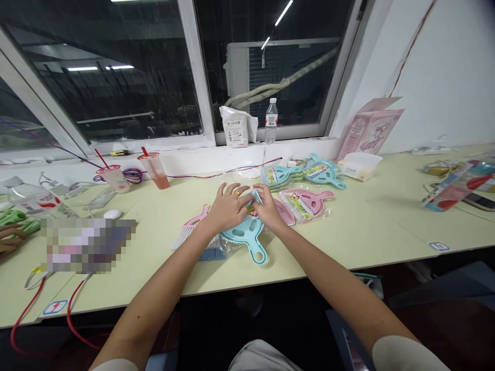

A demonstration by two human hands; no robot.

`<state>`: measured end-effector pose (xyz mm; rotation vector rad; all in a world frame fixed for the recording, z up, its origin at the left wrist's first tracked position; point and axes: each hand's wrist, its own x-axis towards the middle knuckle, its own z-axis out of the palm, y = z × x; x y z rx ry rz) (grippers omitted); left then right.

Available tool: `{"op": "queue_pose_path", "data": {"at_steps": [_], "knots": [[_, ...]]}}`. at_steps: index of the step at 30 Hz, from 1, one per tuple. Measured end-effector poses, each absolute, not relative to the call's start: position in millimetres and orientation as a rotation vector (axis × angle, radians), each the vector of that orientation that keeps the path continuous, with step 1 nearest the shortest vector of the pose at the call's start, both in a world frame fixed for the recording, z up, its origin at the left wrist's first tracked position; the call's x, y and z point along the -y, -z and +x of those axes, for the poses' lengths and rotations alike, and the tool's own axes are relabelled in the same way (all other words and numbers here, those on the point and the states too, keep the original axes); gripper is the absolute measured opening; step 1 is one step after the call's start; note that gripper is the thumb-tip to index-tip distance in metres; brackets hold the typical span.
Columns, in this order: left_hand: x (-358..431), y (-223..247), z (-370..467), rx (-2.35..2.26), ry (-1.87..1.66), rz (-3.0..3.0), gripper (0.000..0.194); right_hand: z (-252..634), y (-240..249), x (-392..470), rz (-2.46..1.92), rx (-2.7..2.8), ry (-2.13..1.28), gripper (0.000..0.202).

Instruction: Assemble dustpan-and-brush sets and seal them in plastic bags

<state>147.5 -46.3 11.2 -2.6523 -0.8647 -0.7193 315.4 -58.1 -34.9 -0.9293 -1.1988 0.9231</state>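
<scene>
A light-blue dustpan point(245, 233) lies on the table in front of me, its handle toward me, with clear plastic wrap around it. My left hand point(229, 207) rests over its far left side, thumb and forefinger at the wrap and the other fingers raised. Across from it, my right hand point(269, 207) is closed on the far end of the wrap. What exactly both fingertips pinch is partly hidden. Beside my left forearm lie a pink-handled brush point(193, 222) with white bristles and blue bristles point(213, 254) of another brush. Part of a pink dustpan point(285, 212) shows behind my right wrist.
To the right lies a wrapped pink dustpan set point(307, 203), with stacked blue sets point(284, 176) behind. Two drink cups point(155, 171) stand left, near cables. A tissue pack point(359, 166), a pink box point(369, 129) and a bottle point(271, 122) are farther back. Another person's hand point(11, 239) is far left.
</scene>
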Motion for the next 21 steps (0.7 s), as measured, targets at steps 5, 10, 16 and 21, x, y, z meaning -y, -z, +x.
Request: {"op": "queue_pose_path", "data": {"at_steps": [5,10,16,21], "knots": [[43,-17,141,0.934,0.988,-2.622,0.043,322,43,47,-0.954,1.186,-0.866,0.05],[29,-16,120,1.43,1.713,-2.439,0.027,335,41,42,-1.0,1.027,-0.908,0.049],[26,-1,118,2.33,2.217,-2.746,0.036,339,35,41,-1.012,0.95,-0.862,0.041],[27,5,127,2.328,2.405,-2.685,0.04,344,37,36,-1.073,0.912,-0.807,0.033]]}}
